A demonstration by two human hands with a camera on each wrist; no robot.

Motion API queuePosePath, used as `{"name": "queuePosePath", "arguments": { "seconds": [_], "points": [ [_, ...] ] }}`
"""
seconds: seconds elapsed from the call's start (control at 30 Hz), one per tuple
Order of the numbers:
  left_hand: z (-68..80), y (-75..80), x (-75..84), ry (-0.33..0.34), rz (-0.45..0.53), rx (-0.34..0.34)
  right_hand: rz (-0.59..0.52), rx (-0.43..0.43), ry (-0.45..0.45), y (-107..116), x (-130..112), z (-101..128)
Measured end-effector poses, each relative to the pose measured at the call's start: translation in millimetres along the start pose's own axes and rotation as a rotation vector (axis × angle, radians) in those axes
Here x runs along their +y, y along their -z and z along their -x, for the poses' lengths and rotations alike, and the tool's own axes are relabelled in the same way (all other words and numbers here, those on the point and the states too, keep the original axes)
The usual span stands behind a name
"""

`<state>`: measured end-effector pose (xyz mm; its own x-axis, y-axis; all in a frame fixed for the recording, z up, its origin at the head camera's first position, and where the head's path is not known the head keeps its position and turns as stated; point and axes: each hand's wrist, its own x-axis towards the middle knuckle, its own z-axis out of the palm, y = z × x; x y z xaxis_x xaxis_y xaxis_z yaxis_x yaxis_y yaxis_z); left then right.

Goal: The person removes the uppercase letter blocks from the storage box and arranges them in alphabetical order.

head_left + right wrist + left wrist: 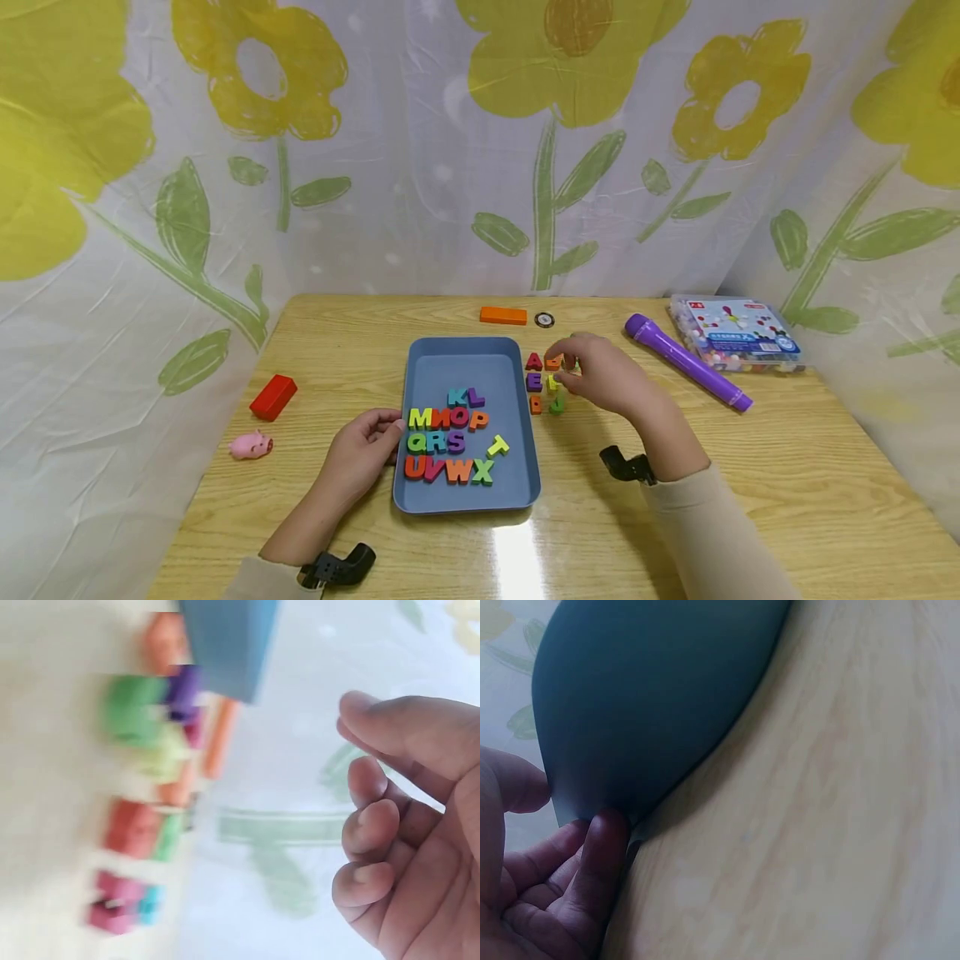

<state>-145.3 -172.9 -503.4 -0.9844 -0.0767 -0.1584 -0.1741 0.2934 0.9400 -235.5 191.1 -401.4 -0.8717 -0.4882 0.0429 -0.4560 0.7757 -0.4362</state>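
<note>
A blue-grey tray (468,362) holds rows of coloured letters, K and L at the top, U V W X (458,472) at the bottom, and a tilted yellow T (497,447) at the right. My left hand (362,450) grips the tray's left side; the left wrist view shows thumb and fingers at the tray wall (652,697). Over loose letters right of the tray hovers my right hand (611,377), fingers loosely bent, holding nothing. Among them are a red A (533,362), a purple E (534,382) and a green J (557,405). It partly hides others; the right wrist view blurs them.
Behind the tray lie an orange block (503,316) and a round chip (544,320). A purple tube (688,363) and a clear box of beads (737,333) lie at the back right. On the left are a red block (273,397) and a pink pig (251,446).
</note>
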Motion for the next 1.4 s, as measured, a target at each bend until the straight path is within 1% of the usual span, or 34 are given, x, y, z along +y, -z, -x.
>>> {"name": "queuePosePath", "arguments": {
  "seconds": [0.13, 0.23, 0.33, 0.43, 0.53, 0.63, 0.77, 0.83, 1.0, 1.23, 1.4],
  "points": [
    [0.5, 0.5, -0.6, 0.0, -0.005, 0.003, -0.006, 0.034, 0.003, 11, -21, -18],
    [1.1, 0.5, -0.8, -0.004, -0.003, 0.001, -0.009, 0.016, 0.018, 9, -40, -33],
    [1.7, 0.1, -0.3, -0.012, 0.004, 0.0, 0.005, -0.028, 0.054, -4, -56, -50],
    [2.0, -0.4, 0.6, -0.019, 0.01, 0.001, 0.032, -0.109, 0.078, -22, -70, -68],
    [1.9, -0.7, 1.6, -0.015, 0.015, -0.002, 0.085, -0.186, 0.066, -40, -81, -83],
    [2.0, -0.6, 1.9, -0.013, 0.027, -0.008, 0.131, -0.256, 0.033, -55, -90, -92],
    [3.0, 0.2, 2.1, -0.021, 0.029, -0.012, 0.185, -0.326, -0.009, -67, -95, -95],
    [3.3, 0.8, 2.4, -0.021, 0.029, -0.011, 0.209, -0.339, -0.017, -72, -95, -94],
    [2.5, 1.2, 1.2, -0.018, 0.029, -0.009, 0.207, -0.325, -0.023, -76, -92, -93],
    [0.4, -0.4, 0.7, -0.008, 0.011, -0.002, 0.184, -0.323, -0.034, -77, -85, -93],
    [0.4, -0.5, 1.1, 0.001, -0.007, 0.003, 0.161, -0.304, -0.027, -76, -84, -91]
  ]
}}
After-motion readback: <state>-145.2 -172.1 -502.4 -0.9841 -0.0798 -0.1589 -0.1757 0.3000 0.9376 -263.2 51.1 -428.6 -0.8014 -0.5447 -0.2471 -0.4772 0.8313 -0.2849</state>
